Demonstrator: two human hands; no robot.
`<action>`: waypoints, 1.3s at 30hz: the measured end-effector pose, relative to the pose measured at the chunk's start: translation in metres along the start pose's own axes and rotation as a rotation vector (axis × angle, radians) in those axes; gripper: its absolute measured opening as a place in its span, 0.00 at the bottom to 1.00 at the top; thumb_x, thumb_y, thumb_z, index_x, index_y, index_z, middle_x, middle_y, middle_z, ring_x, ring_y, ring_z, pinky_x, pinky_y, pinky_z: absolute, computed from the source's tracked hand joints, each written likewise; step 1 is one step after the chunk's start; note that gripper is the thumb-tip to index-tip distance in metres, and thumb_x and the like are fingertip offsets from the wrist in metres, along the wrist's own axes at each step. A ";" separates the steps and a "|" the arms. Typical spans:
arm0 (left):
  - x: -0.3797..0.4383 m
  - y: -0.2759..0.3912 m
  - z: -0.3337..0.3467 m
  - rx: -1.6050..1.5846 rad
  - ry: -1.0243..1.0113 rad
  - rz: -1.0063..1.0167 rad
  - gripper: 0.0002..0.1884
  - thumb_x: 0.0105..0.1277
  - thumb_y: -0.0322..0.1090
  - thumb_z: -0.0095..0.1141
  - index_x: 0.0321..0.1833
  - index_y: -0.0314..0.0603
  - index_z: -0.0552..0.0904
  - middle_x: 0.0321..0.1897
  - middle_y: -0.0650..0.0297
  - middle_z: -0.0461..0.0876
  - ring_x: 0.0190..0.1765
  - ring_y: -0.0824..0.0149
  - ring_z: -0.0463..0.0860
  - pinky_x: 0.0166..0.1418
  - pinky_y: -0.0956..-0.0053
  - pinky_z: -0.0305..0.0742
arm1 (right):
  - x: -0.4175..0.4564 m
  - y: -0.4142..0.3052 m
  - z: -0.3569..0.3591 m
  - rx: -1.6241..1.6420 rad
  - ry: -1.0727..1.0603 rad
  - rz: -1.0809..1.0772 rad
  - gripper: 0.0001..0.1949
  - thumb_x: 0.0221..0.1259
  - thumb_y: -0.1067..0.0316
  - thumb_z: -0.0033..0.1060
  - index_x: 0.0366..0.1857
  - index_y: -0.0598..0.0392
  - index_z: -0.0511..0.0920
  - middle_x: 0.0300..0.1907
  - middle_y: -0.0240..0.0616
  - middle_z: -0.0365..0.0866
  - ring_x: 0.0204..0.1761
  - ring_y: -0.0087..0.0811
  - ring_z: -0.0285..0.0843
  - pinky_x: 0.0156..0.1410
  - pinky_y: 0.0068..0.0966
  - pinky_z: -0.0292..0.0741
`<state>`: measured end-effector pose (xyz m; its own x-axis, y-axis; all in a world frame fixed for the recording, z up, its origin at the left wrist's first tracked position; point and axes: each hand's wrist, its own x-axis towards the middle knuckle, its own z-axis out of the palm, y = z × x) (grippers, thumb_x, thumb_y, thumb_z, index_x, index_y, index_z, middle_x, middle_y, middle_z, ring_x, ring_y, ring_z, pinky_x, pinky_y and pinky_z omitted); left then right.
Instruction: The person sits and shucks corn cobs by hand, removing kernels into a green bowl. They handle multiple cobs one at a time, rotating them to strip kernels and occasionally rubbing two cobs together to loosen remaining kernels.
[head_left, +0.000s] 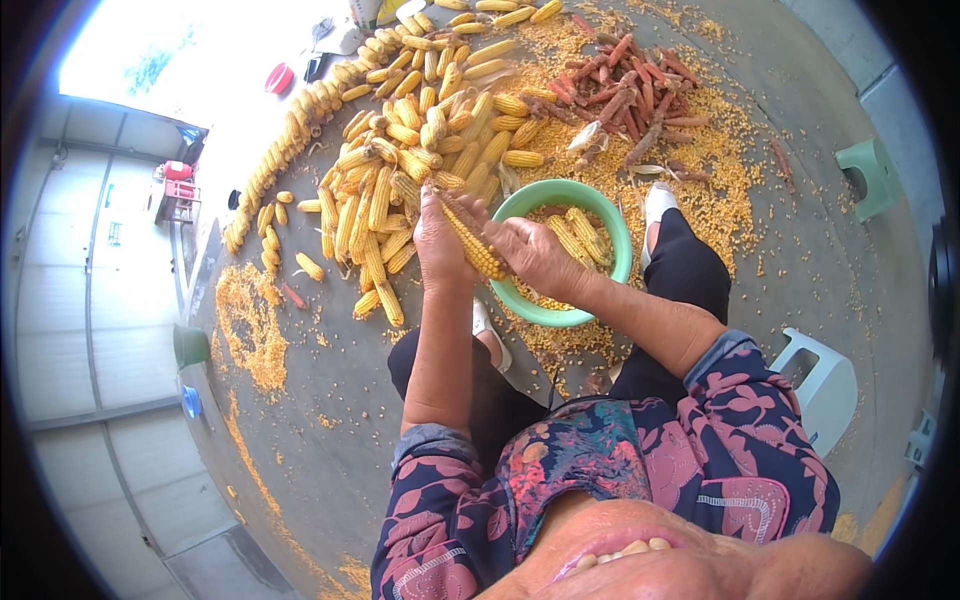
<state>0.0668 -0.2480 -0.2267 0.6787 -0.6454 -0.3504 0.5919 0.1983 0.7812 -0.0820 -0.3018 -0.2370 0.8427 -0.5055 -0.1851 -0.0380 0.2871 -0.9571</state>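
Observation:
A partly shelled corn cob (474, 241) is held between both hands. My left hand (444, 238) grips it around its upper end, with the thumb along the cob. My right hand (541, 255) lies against the cob's lower right side; whether its fingers close around it is hard to see. Below the hands, between the legs, stands a green plastic basin (622, 251) holding loose kernels and a few yellow corn cobs (587, 234). A large heap of yellow corn ears (367, 202) lies beyond and to the left of the basin.
Stripped reddish cobs (626, 90) are piled at the upper right on scattered kernels (720, 180). A curved row of corn ears (300, 120) borders the heap. Plastic stools stand to the right, one green (877, 180), one pale (832, 390). A green bucket (191, 346) is at far left.

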 end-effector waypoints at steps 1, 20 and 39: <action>-0.001 -0.001 0.000 -0.021 0.000 -0.036 0.22 0.83 0.54 0.49 0.52 0.37 0.76 0.38 0.57 0.81 0.40 0.61 0.84 0.50 0.58 0.87 | -0.001 0.000 0.001 0.009 -0.003 -0.030 0.30 0.80 0.39 0.56 0.58 0.64 0.78 0.43 0.34 0.85 0.44 0.18 0.80 0.50 0.21 0.78; 0.009 -0.030 -0.020 -0.106 0.055 -0.188 0.25 0.78 0.54 0.60 0.54 0.35 0.74 0.40 0.56 0.79 0.45 0.57 0.83 0.52 0.55 0.87 | -0.013 -0.007 -0.005 -0.255 0.038 -0.173 0.25 0.79 0.48 0.55 0.57 0.65 0.80 0.42 0.53 0.89 0.49 0.38 0.89 0.58 0.36 0.81; 0.004 -0.027 0.000 -0.346 0.101 -0.273 0.27 0.83 0.54 0.51 0.59 0.30 0.69 0.43 0.50 0.77 0.40 0.56 0.85 0.40 0.51 0.90 | -0.002 0.017 -0.008 -0.113 -0.029 -0.216 0.22 0.86 0.49 0.48 0.61 0.59 0.75 0.49 0.27 0.79 0.37 0.11 0.67 0.38 0.14 0.66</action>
<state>0.0535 -0.2561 -0.2496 0.5063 -0.6366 -0.5817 0.8540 0.2765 0.4408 -0.0881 -0.3025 -0.2542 0.8530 -0.5209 0.0313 0.0862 0.0816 -0.9929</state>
